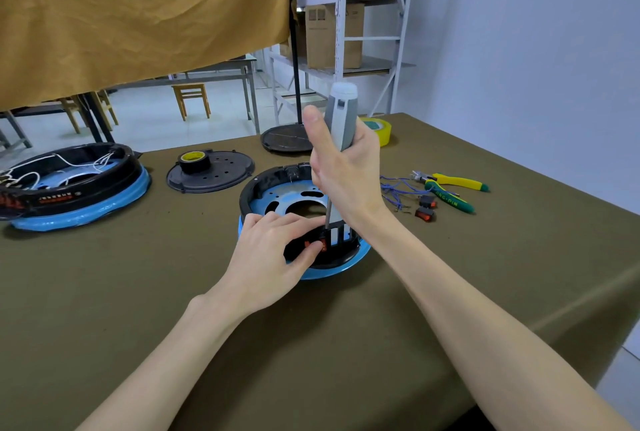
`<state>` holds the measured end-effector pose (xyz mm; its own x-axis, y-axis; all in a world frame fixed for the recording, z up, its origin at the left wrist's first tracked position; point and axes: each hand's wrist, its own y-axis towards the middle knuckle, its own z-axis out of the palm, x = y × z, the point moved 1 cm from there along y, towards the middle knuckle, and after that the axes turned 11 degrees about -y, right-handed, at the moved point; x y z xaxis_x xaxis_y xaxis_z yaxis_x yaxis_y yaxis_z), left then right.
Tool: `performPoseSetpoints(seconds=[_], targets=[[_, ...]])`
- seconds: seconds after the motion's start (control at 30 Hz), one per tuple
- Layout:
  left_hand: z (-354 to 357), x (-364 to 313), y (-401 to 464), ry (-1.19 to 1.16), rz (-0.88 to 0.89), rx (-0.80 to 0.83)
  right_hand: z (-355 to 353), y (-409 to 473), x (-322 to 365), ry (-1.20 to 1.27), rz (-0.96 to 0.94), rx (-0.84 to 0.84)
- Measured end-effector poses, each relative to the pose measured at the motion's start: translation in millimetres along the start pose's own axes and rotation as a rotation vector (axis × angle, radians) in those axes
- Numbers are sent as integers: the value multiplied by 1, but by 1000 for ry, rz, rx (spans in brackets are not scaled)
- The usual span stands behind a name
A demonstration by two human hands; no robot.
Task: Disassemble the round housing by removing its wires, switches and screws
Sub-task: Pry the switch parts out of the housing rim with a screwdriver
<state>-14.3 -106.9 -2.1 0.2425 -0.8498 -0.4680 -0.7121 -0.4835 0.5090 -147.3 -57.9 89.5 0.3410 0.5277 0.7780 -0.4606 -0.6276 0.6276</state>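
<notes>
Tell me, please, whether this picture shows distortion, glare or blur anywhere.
Head view: the wide lens stretches both forearms and tilts the shelf; light is soft, faint shadow under the round housing, no glare; the screwdriver in the right hand looks slightly soft.

Dead centre of the frame there's a round black housing with a blue bottom rim, sitting on the olive cloth counter. The left grip pinches its near wall, thumb right on a red rocker switch. The right grip is wrapped round a grey-handled screwdriver, held upright with its shaft going down just beside that switch.

Right of centre: loose purple wires, two loose black-and-red switches and yellow-and-green pliers.

Far left is a second black-and-blue housing full of white wires. Next to it is a black perforated disc with a black tape roll on it.
</notes>
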Motion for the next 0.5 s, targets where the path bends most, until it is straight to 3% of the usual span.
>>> performPoseSetpoints(seconds=[0.13, 0.33, 0.5], targets=[[3, -2, 0, 0, 6, -21, -1, 3, -1, 6, 27, -39], [6, -7, 10, -254, -148, -88, -9, -1, -14, 4, 92, -101], [0, -6, 14, -377, -157, 8, -23, -3, -18, 143, 204, -220]])
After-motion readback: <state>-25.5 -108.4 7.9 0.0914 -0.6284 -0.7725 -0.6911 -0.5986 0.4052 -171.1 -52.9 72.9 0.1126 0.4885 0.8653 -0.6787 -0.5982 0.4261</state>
